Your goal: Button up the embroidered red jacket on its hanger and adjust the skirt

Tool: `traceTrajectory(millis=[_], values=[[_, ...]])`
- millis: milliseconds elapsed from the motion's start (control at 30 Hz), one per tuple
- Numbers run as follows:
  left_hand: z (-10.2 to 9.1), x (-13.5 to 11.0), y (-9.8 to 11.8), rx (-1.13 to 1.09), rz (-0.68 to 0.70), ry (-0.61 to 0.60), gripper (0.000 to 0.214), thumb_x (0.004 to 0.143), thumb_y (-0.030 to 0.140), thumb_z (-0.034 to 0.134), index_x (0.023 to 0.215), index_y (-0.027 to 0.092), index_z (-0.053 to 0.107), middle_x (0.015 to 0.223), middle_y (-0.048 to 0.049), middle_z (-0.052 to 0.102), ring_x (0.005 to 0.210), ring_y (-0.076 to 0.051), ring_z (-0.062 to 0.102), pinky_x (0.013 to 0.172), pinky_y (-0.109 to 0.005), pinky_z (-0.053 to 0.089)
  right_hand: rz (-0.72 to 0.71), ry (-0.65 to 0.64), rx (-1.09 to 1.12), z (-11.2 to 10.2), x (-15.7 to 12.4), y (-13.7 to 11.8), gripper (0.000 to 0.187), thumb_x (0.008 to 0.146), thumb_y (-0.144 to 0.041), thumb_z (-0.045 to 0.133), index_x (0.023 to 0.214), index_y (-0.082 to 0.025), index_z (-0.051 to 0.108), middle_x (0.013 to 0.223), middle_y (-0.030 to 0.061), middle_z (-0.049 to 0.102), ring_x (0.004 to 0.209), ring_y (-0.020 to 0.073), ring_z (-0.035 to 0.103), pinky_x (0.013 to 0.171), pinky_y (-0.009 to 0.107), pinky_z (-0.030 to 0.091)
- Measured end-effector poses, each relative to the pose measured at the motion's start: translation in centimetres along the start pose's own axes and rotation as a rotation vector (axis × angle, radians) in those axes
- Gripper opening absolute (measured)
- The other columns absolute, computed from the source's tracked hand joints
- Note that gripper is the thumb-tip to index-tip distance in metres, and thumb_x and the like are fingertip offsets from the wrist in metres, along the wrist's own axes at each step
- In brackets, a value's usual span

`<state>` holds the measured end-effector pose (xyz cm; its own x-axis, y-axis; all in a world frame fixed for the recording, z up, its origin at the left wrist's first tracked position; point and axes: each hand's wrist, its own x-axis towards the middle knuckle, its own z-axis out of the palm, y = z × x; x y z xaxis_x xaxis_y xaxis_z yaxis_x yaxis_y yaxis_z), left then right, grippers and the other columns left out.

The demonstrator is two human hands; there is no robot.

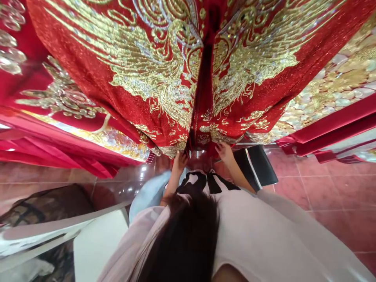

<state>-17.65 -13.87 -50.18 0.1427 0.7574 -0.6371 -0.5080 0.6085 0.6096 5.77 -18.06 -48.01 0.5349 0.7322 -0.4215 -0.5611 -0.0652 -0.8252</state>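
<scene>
The red garment (182, 78) hangs directly above both hands, its front opening running down the middle between two gold and silver embroidered panels. The lower hem (188, 147) sits at fingertip level.

The left hand (179, 159) is raised to the hem on the left side of the opening, fingers curled onto the fabric edge; it appears to be pinching the cloth, though the finger ends are partly hidden. The right hand (225, 152) reaches the hem on the right side of the opening, fingers closed narrowly on or against the edge; a firm grip cannot be confirmed.

Both forearms extend forward and upward from the body, elbows bent, wrists close together, one either side of the split.

Judgement on handling: the cloth looks soft but weighted by dense sequin and thread work, likely heavy and stiffened where embroidered. Beading may snag or shed; the plain red border at the hem is the safer place to hold.

Beyond the right hand a black folder (258, 166) lies on the red tiled floor (323, 196). More red embroidered fabric (58, 98) hangs to the left.
</scene>
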Motion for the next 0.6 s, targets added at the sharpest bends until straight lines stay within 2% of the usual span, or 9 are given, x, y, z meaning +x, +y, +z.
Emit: traceTrajectory(millis=[100, 200, 267, 333, 433, 600], values=[[0.2, 0.4, 0.8, -0.127, 0.054, 0.031, 0.024, 0.081, 0.043, 0.063, 0.081, 0.020, 0.057, 0.087, -0.0026, 0.064, 0.090, -0.013, 0.061, 0.086, -0.027, 0.047, 0.032, -0.024, 0.044, 0.5, 0.0, -0.4, 0.024, 0.058, -0.030, 0.069, 0.074, -0.021, 0.053, 0.081, -0.0026, 0.065, 0.082, 0.0127, 0.063, 0.076, 0.028, 0.052], [1.0, 0.3, 1.5, -0.191, 0.109, 0.032, 0.013, 0.082, 0.033, 0.064, 0.083, 0.021, 0.060, 0.089, -0.0005, 0.066, 0.092, -0.011, 0.061, 0.087, -0.025, 0.046, 0.016, -0.063, 0.060, 1.5, -1.4, -0.1, 0.030, 0.058, -0.029, 0.074, 0.082, -0.020, 0.057, 0.086, -0.0002, 0.067, 0.087, 0.0154, 0.063, 0.082, 0.032, 0.053], [1.5, 0.0, 1.7, -0.191, 0.112, 0.027, 0.008, 0.081, 0.025, 0.067, 0.084, 0.021, 0.060, 0.086, 0.0009, 0.066, 0.084, -0.010, 0.062, 0.081, -0.024, 0.047, -0.010, -0.068, 0.062, 1.9, -2.4, 0.2, 0.035, 0.058, -0.029, 0.075, 0.087, -0.020, 0.058, 0.090, 0.0003, 0.067, 0.089, 0.0156, 0.063, 0.085, 0.032, 0.053], [2.0, -0.5, 1.8, -0.163, 0.089, 0.017, 0.010, 0.077, 0.018, 0.069, 0.081, 0.019, 0.061, 0.077, 0.0013, 0.064, 0.070, -0.009, 0.060, 0.067, -0.021, 0.046, -0.038, -0.055, 0.059, 2.0, -3.1, 0.4, 0.038, 0.058, -0.027, 0.076, 0.092, -0.020, 0.059, 0.093, 0.0003, 0.067, 0.089, 0.0148, 0.063, 0.088, 0.031, 0.052], [2.9, -1.3, 1.6, -0.102, 0.060, -0.017, 0.013, 0.073, 0.014, 0.072, 0.077, 0.017, 0.060, 0.068, 0.0017, 0.059, 0.055, -0.008, 0.053, 0.050, -0.019, 0.036, -0.059, -0.040, 0.057, 2.1, -3.6, 0.4, 0.042, 0.058, -0.025, 0.076, 0.095, -0.020, 0.059, 0.095, 0.0006, 0.067, 0.088, 0.0146, 0.063, 0.091, 0.032, 0.051], [5.0, -2.8, 0.7, -0.032, 0.088, -0.097, 0.019, 0.070, 0.016, 0.075, 0.077, 0.018, 0.058, 0.067, 0.0037, 0.054, 0.054, -0.006, 0.049, 0.047, -0.018, 0.032, -0.052, -0.046, 0.068, 3.1, -4.2, 0.3, 0.042, 0.060, -0.027, 0.075, 0.098, -0.019, 0.059, 0.097, 0.0014, 0.067, 0.088, 0.0152, 0.064, 0.091, 0.035, 0.052]])
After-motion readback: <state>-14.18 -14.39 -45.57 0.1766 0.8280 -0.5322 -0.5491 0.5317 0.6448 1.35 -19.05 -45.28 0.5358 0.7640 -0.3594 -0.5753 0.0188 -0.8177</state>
